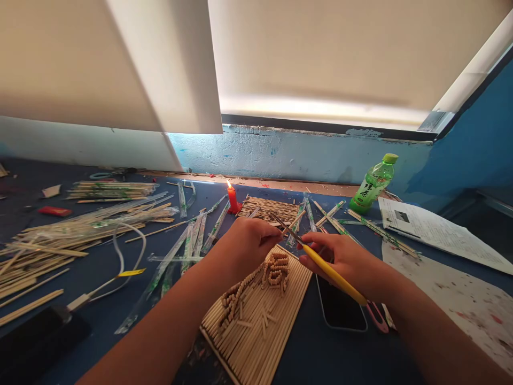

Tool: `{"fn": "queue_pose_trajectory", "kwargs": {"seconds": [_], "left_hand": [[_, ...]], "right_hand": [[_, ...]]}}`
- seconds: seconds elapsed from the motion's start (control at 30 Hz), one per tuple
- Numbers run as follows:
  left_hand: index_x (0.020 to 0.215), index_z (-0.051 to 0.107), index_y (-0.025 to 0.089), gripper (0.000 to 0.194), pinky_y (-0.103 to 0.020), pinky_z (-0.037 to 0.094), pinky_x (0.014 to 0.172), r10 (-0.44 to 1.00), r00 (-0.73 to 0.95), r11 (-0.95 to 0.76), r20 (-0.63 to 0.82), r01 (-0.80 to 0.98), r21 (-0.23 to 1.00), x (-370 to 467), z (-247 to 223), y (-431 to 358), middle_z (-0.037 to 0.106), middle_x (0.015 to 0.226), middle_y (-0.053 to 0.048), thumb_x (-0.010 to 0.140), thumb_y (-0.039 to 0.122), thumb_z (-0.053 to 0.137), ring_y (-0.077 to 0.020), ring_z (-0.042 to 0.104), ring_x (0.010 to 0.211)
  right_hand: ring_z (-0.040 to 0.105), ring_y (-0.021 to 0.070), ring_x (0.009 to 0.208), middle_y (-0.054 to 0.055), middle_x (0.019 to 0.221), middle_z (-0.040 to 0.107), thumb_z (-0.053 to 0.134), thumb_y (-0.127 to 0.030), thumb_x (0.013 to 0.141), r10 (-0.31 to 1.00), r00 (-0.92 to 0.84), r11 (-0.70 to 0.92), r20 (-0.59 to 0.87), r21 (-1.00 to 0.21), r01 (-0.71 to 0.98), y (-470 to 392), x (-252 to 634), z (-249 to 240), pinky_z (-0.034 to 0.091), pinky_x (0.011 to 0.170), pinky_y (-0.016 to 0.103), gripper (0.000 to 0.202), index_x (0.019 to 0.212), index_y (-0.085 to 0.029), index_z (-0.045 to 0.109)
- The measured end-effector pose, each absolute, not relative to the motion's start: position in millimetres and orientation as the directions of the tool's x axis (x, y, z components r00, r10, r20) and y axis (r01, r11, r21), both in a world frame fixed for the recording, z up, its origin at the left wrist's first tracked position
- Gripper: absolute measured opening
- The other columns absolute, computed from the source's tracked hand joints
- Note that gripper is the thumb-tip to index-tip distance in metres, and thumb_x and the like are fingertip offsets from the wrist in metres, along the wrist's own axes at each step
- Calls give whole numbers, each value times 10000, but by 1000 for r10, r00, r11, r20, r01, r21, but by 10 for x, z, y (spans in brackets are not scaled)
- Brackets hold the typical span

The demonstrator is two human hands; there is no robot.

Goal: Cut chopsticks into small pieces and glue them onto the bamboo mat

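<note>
My left hand (250, 243) pinches a thin wooden stick (296, 220) above a board of sticks laid side by side (260, 342). My right hand (340, 256) is closed on a yellow-handled tool (332, 274), whose narrow metal end meets the stick near my left fingertips. Whether its blades are parted is hard to tell. On the board stand stacked short stick pieces (278, 270), with a few loose cut pieces (264, 321) lying in front of them. Behind my hands, a lit red candle (232, 199) stands beside a flat panel of sticks (268, 208).
A green bottle (372, 182) and papers (444, 232) are at the right. A phone (340, 305) and pink-handled scissors (377, 316) lie near my right hand. Wooden sticks (36, 262), clear wrappers (194, 235) and a white cable (118, 251) spread over the left.
</note>
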State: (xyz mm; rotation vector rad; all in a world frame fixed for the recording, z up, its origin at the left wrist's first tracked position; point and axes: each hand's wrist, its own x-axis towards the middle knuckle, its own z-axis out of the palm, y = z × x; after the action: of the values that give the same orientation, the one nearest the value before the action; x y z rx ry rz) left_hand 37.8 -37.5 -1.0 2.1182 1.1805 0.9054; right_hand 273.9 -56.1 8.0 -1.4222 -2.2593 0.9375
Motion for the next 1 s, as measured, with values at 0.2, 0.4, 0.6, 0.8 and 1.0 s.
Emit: {"fn": "queue_pose_trajectory", "kwargs": {"seconds": [0.2,0.4,0.6,0.8,1.0], "left_hand": [[859,809,227,246,-286,450,665,852,433,-517,294,601,610,383,-13,-375,740,728,-45,894,317,582,-174,630,672],[830,802,216,274,-282,437,637,847,435,-527,304,620,581,404,-26,-389,741,741,-44,914,294,553,-164,624,666],[848,764,177,215,-285,481,598,900,389,-394,197,532,750,432,-37,-396,735,716,-51,888,310,599,-178,649,669],[905,737,159,119,-343,601,743,914,406,-81,-16,221,972,521,-38,-394,770,857,-81,839,221,659,-207,735,797],[801,706,140,181,-325,620,722,913,338,241,-228,2,970,573,34,-388,761,848,-84,778,11,581,-172,737,729]], "right_hand": [[558,169,666,-1,734,648,631,-310,866,891,-449,286,-76,-674,681,-574,2729,72,405,562,262,163,989,-226,699],[544,167,643,2,724,665,645,-316,819,917,-399,323,4,-594,737,-611,2673,122,390,554,257,274,1063,-238,742],[527,155,611,-11,679,648,650,-297,795,914,-405,334,4,-571,749,-594,2676,103,374,537,250,293,1065,-229,744],[486,149,614,-25,671,609,630,-337,844,905,-425,350,3,-574,740,-590,2687,103,352,530,255,213,1010,-243,725],[483,149,638,-22,700,595,628,-292,841,896,-441,305,-41,-664,682,-577,2694,106,371,551,254,224,1043,-230,704]]}}
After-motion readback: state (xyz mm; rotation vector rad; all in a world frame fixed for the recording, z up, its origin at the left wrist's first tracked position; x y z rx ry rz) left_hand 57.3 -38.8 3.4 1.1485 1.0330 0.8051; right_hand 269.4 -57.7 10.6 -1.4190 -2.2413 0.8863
